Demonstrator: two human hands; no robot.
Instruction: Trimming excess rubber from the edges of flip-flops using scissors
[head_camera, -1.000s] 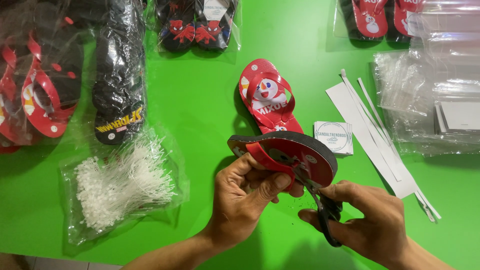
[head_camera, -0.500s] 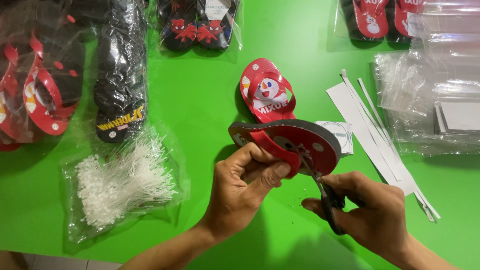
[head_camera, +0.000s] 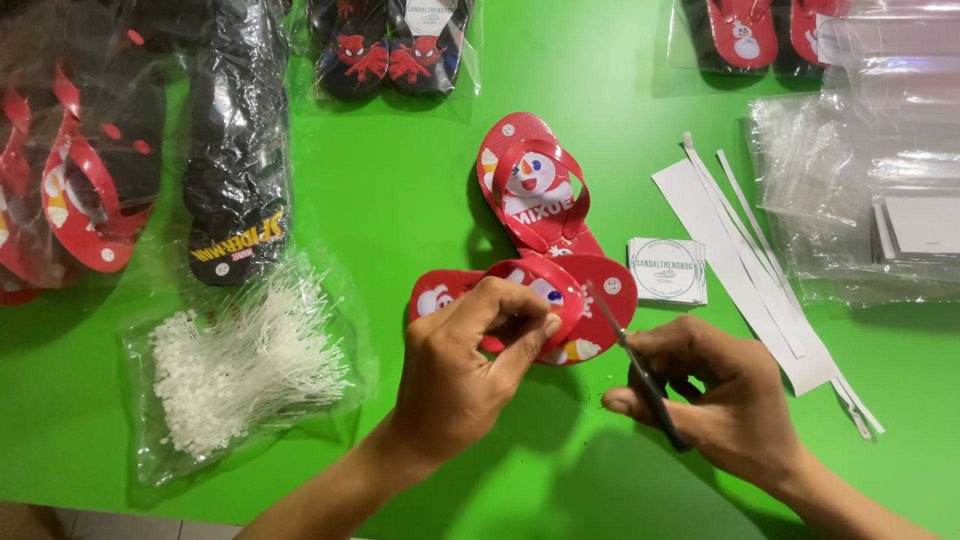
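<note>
My left hand (head_camera: 465, 370) grips a small red flip-flop (head_camera: 590, 300) by its strap, sole flat and face up over the green table (head_camera: 400, 190). My right hand (head_camera: 725, 400) holds small black-handled scissors (head_camera: 640, 370), their tips pointing up at the flip-flop's right edge. A second matching red flip-flop (head_camera: 530, 185) with a cartoon print lies just beyond, touching the held one.
A clear bag of white plastic tag pins (head_camera: 240, 365) lies at left. Bagged flip-flops (head_camera: 235, 150) line the left and far edges. A small stack of white paper tags (head_camera: 667, 270), white paper strips (head_camera: 750, 260) and clear bags (head_camera: 860, 170) sit at right.
The held flip-flop has been turned from its dark underside to lie flat, red face up. My right hand with the scissors has drawn slightly away to the right.
</note>
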